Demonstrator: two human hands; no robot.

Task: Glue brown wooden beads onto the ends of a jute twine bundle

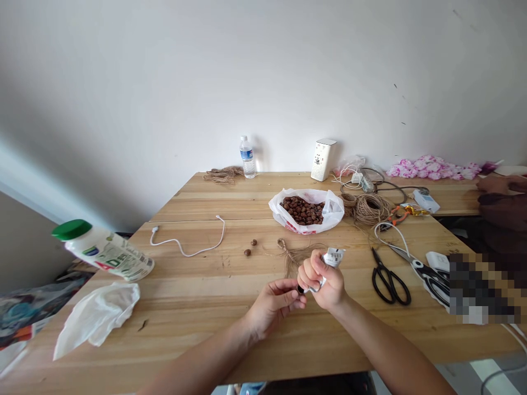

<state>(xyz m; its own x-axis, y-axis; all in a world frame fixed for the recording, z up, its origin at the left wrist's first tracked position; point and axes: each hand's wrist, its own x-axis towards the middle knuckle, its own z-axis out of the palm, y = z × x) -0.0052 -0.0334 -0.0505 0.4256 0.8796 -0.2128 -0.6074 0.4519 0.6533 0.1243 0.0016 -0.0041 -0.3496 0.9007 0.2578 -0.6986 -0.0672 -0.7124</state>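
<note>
My right hand (325, 282) is wrapped round a white squeeze tube (333, 257); its flat printed end sticks up above my thumb. Against the tube's lower end, the fingers of my left hand (274, 304) pinch a small dark piece (301, 289). Whether that piece is a cap or a nut I cannot tell. Just behind my hands lies a knotted bundle of brown twine (288, 253), partly hidden by my right fingers. Two loose brown nuts, one nearer (247, 252) and one farther (254, 242), rest to its left.
Beyond my hands stands a white plastic bag (333, 211) of brown nuts, beside twine rolls (373, 208). Black scissors (389, 282) lie at right, near cables. A white cable (181, 249), tilted white bottle (111, 252) and tissue (99, 312) are left. A person's arm (502, 203) shows far right.
</note>
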